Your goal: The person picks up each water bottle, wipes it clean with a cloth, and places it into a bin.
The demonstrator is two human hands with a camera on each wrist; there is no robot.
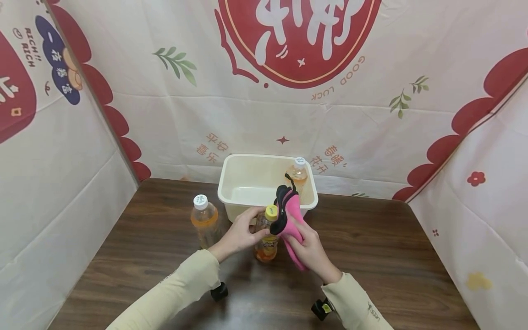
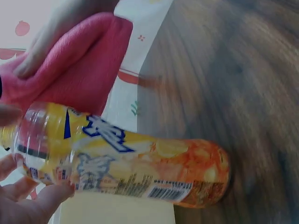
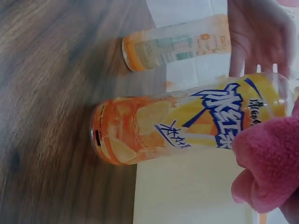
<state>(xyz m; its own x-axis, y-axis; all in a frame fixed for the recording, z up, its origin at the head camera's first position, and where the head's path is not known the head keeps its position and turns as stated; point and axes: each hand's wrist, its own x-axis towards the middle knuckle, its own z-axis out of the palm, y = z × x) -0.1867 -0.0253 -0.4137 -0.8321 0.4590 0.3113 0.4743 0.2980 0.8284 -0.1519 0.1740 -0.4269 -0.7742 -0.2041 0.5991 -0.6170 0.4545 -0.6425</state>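
Note:
A clear plastic drink bottle with a yellow cap and a yellow and orange label (image 1: pixel 266 248) is upright in front of the tub. My left hand (image 1: pixel 242 233) grips it around the upper part, thumb on the near side. In my right hand (image 1: pixel 312 250) is a soft pink cloth piece with black edging and a black cord (image 1: pixel 294 210), pouch-like, held bunched beside the bottle's neck. The right wrist view shows the fuzzy pink cloth (image 3: pixel 271 163) overlapping the upper label of the bottle (image 3: pixel 149 126). Whether the bottle's base touches the table cannot be told.
A cream plastic tub (image 1: pixel 226 201) stands at the table's back, with a white-capped bottle (image 1: pixel 298 174) in its right end. Another white-capped bottle (image 1: pixel 205 223) stands left of my left hand. Printed cloth walls (image 1: pixel 255 119) enclose the brown wooden table (image 1: pixel 371 247).

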